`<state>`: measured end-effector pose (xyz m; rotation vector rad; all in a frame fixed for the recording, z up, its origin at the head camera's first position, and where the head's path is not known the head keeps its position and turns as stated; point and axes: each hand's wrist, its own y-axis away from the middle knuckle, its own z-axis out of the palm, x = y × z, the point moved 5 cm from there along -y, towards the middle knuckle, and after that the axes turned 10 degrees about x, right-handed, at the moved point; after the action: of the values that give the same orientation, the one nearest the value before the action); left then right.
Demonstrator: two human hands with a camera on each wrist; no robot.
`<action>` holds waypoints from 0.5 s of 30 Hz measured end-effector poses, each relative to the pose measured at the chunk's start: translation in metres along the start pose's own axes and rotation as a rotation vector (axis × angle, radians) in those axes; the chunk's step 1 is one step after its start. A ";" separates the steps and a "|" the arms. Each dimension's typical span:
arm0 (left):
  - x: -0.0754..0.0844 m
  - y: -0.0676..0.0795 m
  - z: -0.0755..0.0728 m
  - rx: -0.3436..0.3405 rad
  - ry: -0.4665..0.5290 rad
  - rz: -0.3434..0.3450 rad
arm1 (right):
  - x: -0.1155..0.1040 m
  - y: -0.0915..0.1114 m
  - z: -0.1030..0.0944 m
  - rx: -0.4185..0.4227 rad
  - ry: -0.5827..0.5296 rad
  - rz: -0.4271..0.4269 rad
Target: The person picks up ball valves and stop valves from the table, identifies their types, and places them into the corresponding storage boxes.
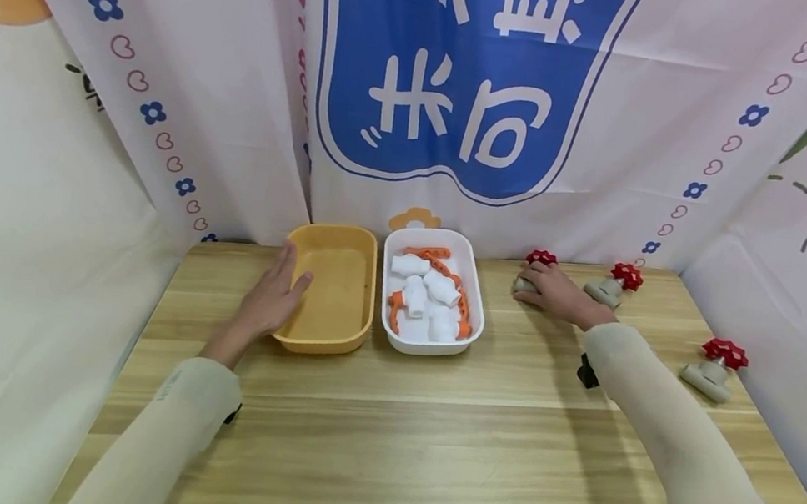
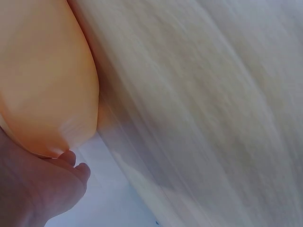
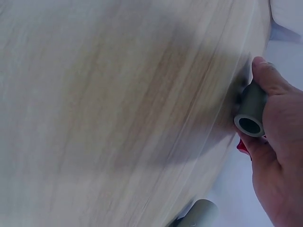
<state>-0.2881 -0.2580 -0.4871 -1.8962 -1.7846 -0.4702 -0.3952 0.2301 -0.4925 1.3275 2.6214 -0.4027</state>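
Note:
At the back left of the table, my left hand lies along the left side of a yellow tray, fingers straight outside and thumb over the rim. In the left wrist view, the fingertips touch the tray's end. My right hand grips a grey pipe valve with a red handwheel near the back edge, thumb and fingers round its grey body. An open pipe end of that valve faces the right wrist camera. The hand hides part of it in the head view.
Two similar valves stand to the right: one valve near the right forearm, another valve by the right edge. A white tray beside the yellow one contains several white fittings and orange pieces. Printed cloth hangs behind.

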 end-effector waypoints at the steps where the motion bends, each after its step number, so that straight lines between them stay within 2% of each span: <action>1: 0.001 0.000 0.001 0.001 0.001 0.001 | 0.000 0.001 -0.001 -0.001 -0.001 0.002; 7: 0.008 -0.002 0.007 0.012 0.022 0.001 | 0.000 0.004 -0.006 0.023 -0.013 -0.008; 15: 0.009 -0.002 0.008 0.022 0.006 -0.010 | 0.005 0.006 -0.013 0.008 -0.008 0.012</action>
<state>-0.2902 -0.2461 -0.4881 -1.8697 -1.7886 -0.4573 -0.3944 0.2415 -0.4827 1.3403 2.6068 -0.4171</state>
